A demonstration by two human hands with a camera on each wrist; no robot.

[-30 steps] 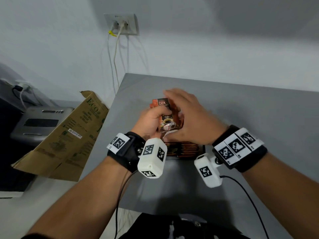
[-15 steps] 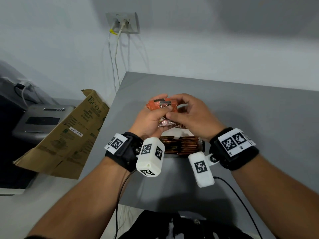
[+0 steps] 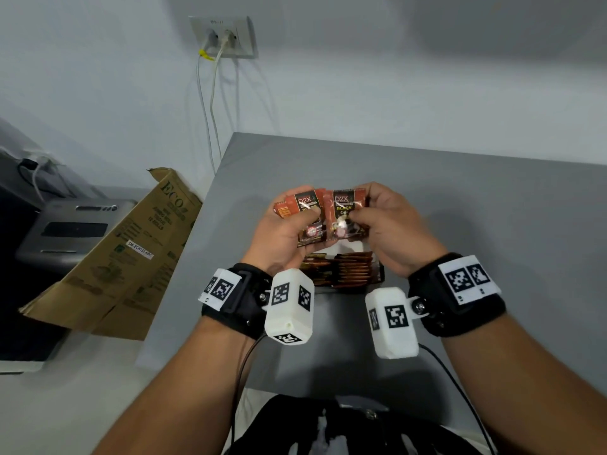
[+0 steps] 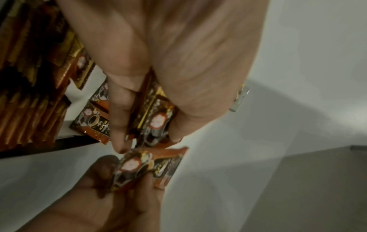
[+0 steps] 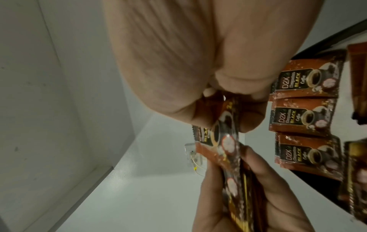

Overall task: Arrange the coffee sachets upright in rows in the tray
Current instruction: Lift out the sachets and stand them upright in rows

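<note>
Head view: grey table [image 3: 476,224] against white wall [image 3: 361,93]; both hands' grips pinch sachets [image 3: 345,211].

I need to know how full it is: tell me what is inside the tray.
The tray holds rows of upright sachets at its near side and three flat sachets on its white floor. Both hands hover above it with more sachets, hiding the far part.

Both hands are raised above the tray [image 3: 381,278]: the left hand [image 3: 279,238] grips a small bunch of sachets [image 3: 303,208], the right hand [image 3: 391,224] pinches 1 sachet [image 3: 345,208] beside it, over upright rows [image 3: 348,272]
</note>
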